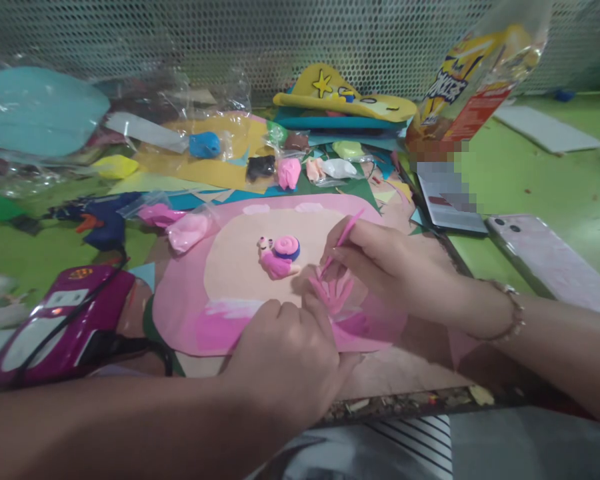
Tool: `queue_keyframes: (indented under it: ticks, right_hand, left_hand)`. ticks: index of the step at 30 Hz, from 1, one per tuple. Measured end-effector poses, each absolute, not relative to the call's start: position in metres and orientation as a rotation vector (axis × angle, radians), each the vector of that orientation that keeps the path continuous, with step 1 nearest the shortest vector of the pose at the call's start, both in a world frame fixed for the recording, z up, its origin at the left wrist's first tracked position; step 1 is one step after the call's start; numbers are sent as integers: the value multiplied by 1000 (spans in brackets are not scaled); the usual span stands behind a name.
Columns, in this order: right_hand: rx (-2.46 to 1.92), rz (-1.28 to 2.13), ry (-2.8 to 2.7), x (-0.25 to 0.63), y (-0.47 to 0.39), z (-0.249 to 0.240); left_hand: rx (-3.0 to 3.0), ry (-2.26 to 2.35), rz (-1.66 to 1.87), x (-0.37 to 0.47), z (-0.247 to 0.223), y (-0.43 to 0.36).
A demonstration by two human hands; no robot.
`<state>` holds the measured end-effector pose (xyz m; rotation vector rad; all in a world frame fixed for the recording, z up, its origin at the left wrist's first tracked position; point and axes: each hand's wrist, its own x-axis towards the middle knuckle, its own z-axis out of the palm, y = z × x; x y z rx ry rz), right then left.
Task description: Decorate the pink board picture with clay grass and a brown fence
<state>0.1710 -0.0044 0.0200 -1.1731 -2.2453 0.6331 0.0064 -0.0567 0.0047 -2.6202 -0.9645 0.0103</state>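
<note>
A small pink clay snail [279,257] with a blue-edged spiral shell sits on a pink and beige foam sheet [230,267]. My right hand [380,263] grips a thin pink modelling tool [341,240], its tip pointing down near a bundle of pink clay tools [333,293] just right of the snail. My left hand [285,360] rests on the sheet's near edge with fingers curled, its fingertips beside those tools. What lies under its fingers is hidden.
Lumps of coloured clay [289,171] in plastic wrap and foam sheets litter the far side. A magenta device [55,327] with a black cable lies at left. A phone [545,260] and a snack bag [470,80] are at right. A mesh wall [280,40] stands behind.
</note>
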Motion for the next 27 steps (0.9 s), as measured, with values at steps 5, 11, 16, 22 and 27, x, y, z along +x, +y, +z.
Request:
queue_keyframes:
  ticks: [5, 11, 16, 22, 27]
  right_hand:
    - [-1065, 718, -2203, 172, -1, 16]
    - [-1040, 723, -2265, 175, -1, 17]
    - [-1013, 683, -2346, 178, -1, 19]
    - [-1043, 766, -2275, 175, -2, 17]
    - [-1044, 761, -2274, 174, -4, 19]
  left_hand:
    - [-2610, -962, 11, 6, 5, -57]
    - [-2659, -998, 51, 5, 5, -57]
    - [-2635, -986, -5, 5, 3, -57]
    - [-2626, -970, 3, 4, 2, -57]
    - [-2629, -956, -3, 5, 3, -57]
